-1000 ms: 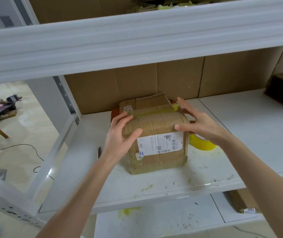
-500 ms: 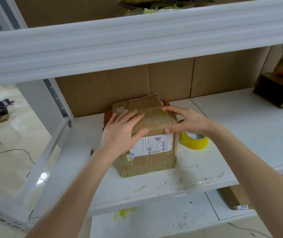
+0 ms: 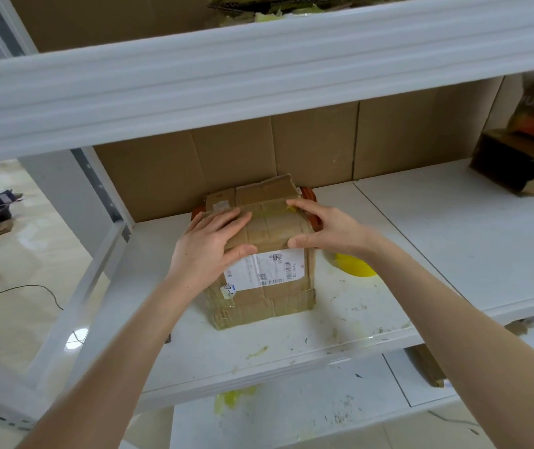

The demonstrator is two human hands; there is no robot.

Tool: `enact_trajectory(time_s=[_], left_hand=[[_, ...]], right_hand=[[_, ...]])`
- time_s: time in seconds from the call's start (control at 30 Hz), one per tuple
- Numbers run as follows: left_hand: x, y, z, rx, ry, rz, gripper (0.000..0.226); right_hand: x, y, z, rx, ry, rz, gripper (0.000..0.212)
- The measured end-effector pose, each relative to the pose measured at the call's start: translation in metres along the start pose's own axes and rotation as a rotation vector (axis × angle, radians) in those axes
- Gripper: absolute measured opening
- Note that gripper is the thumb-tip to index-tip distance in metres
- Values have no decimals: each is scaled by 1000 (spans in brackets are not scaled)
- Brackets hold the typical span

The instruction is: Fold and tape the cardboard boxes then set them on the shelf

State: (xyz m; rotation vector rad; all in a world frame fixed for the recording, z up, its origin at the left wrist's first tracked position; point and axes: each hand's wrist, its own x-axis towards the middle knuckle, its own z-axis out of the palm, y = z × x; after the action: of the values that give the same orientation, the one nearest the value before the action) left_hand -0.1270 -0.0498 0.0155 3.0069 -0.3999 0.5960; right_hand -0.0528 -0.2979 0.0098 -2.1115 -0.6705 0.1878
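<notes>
A small worn cardboard box [image 3: 270,293] with a white shipping label stands on the white middle shelf [image 3: 421,241]. One rear flap sticks up at the back; the front flap is folded down over the top. My left hand [image 3: 209,251] lies flat on the top left of the box, fingers straight, thumb on the front face. My right hand [image 3: 322,230] presses the top right edge, fingers along the flap seam and thumb on the front corner. A yellow tape roll [image 3: 354,267] lies just right of the box, partly hidden by my right wrist.
A dark open box [image 3: 518,163] sits at the shelf's far right. A thick white shelf beam [image 3: 259,69] runs overhead. Cardboard sheets [image 3: 307,147] line the shelf's back. Something red-brown [image 3: 311,209] shows behind the box. Below is a lower shelf [image 3: 291,413]; floor with a cable lies to the left.
My left hand slid from the box's left side up onto its top. My right hand shifted slightly along the top right edge. The box stayed in place.
</notes>
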Motion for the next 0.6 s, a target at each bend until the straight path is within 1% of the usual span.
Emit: enact_trajectory(time_s=[0.17, 0.23, 0.33, 0.4, 0.5, 0.53, 0.6], left_hand=[[7, -3, -1, -3, -49, -31, 80], [4, -1, -2, -12, -45, -31, 80], [-13, 0, 0, -44, 32, 12, 80], [-16, -2, 2, -57, 22, 19, 80], [2, -7, -1, -124, -70, -47, 75], [7, -10, -1, -137, -74, -78, 72], [7, -17, 1, -146, -26, -165, 68]], right_hand=[[5, 0, 4, 155, -4, 10, 76], [5, 2, 4, 122, -3, 7, 76], [1, 5, 5, 19, 14, -47, 78], [0, 8, 5, 21, 16, -51, 78], [8, 4, 6, 108, 4, 11, 77], [12, 4, 6, 120, 11, 20, 77], [19, 6, 11, 140, 32, 17, 77]])
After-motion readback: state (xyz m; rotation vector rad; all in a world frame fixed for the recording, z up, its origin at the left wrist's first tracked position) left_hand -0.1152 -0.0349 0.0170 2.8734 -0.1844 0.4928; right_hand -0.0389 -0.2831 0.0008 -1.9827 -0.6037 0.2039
